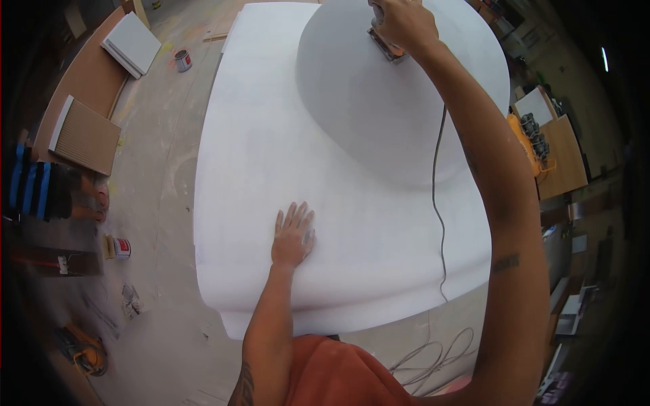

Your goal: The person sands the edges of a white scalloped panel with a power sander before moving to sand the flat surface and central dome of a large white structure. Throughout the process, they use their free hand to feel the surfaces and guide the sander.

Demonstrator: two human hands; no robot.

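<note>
A large white moulded piece (257,135) with a smooth grey-white dome (365,115) on its far right part fills the middle of the view. My left hand (293,237) lies flat on the white surface near its front, fingers spread, holding nothing. At the top, my right hand (406,26) is wrapped round a power sander (387,49), whose flat pad rests against the dome. The sander's upper body is partly hidden by my fingers and the frame edge. A dark power cord (437,203) runs over the white surface towards me and down the front edge.
Loops of cable (433,358) lie on the floor by the front right. Paint cans (183,61) and boards (88,135) stand to the left. Another person (51,183) is at the far left. A yellow compressor (531,142) stands right of the piece.
</note>
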